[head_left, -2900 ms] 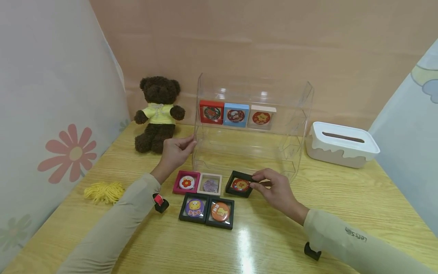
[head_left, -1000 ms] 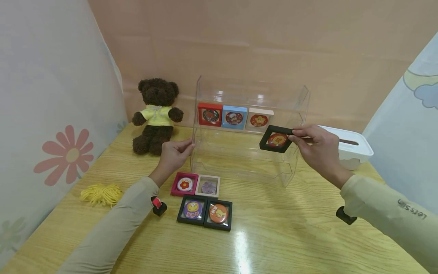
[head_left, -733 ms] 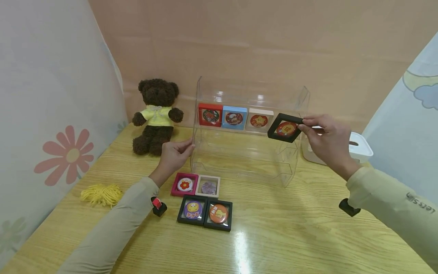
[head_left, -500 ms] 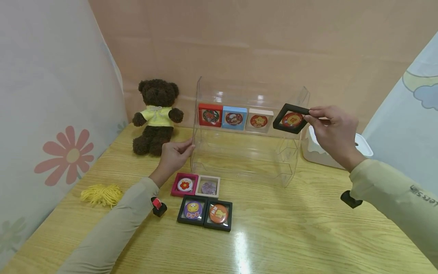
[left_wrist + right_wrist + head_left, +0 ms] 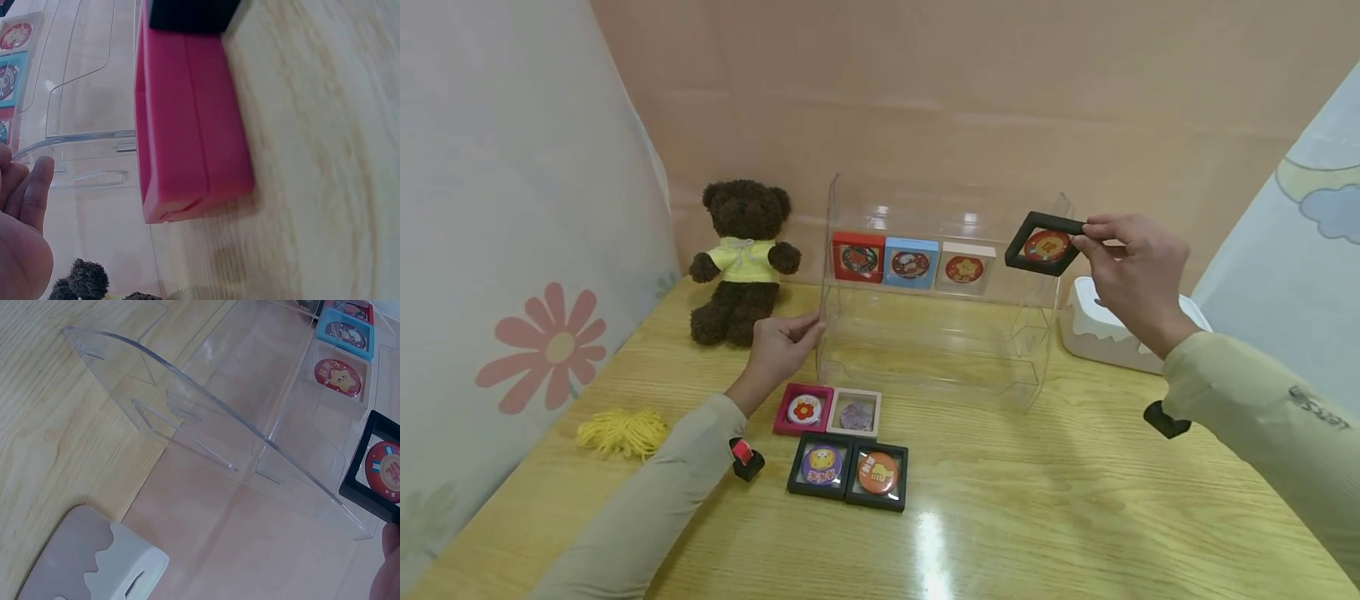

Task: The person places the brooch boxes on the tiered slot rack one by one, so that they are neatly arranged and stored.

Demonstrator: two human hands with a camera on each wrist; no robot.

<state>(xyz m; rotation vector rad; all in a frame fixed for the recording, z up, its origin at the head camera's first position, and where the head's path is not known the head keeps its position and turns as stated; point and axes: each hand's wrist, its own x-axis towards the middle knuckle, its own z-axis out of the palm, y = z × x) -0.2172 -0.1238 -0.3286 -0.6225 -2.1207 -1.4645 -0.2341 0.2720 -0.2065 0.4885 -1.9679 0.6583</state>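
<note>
My right hand (image 5: pixel 1138 279) pinches the right side of a black square display frame (image 5: pixel 1045 246) that encloses a red round badge. The frame hangs tilted at the upper right of a clear acrylic display stand (image 5: pixel 925 333). In the right wrist view this frame (image 5: pixel 382 469) is beside the stand's middle tier, cut off by the picture edge. My left hand (image 5: pixel 778 350) pinches the front edge of the stand's left side panel. On that tier, a red frame (image 5: pixel 858 257), a blue frame (image 5: pixel 911 263) and a cream frame (image 5: pixel 966 268) stand in a row, each with a badge.
Before the stand lie a magenta frame (image 5: pixel 803 409), a cream frame with a purple piece (image 5: pixel 854 413) and two black frames (image 5: pixel 877 475). A brown teddy bear (image 5: pixel 747 258) sits left, yellow yarn (image 5: pixel 622 433) nearer. A tissue box (image 5: pixel 1112 333) stands right, partly behind my right hand.
My right hand has lifted the black frame off the table and carried it up and right to the stand's upper right. My left hand stays at the stand's left edge.
</note>
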